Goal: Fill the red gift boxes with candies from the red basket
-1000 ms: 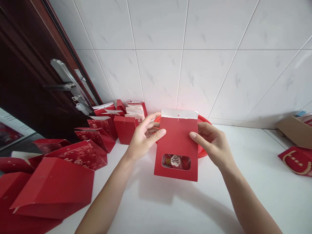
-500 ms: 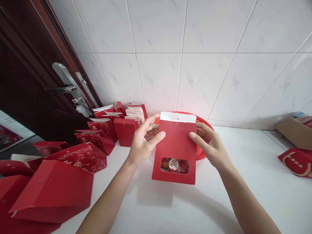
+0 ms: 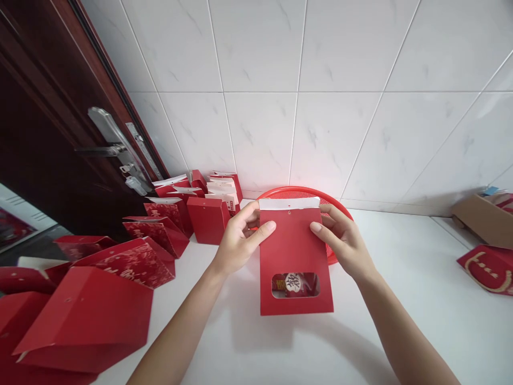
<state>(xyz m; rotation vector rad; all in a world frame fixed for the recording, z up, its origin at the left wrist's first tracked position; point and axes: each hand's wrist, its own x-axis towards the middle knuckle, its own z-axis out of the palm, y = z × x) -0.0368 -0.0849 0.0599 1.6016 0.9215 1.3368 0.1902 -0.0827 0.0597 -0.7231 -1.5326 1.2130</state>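
Observation:
A red paper bag (image 3: 294,240) with a white inner flap at its top and a small window near its bottom hangs above the white table. Through the window a dark red packet (image 3: 296,283) with a white round label shows. My left hand (image 3: 244,235) grips the bag's upper left edge, thumb on the front and fingers behind. On the upper right edge, my right hand (image 3: 340,235) holds it the same way. Behind the bag stands a red plastic basket (image 3: 340,208), its inside mostly hidden.
Several red bags and boxes (image 3: 92,315) stand along the left side, back to the tiled wall (image 3: 256,139). A dark door (image 3: 48,107) is at the left. At the right are a cardboard box (image 3: 481,219) and a red bag (image 3: 489,267) with a rope handle.
The held bag has moved slightly lower, and its bottom has swung to the right. Its top flap looks narrower. Both hands keep their hold.

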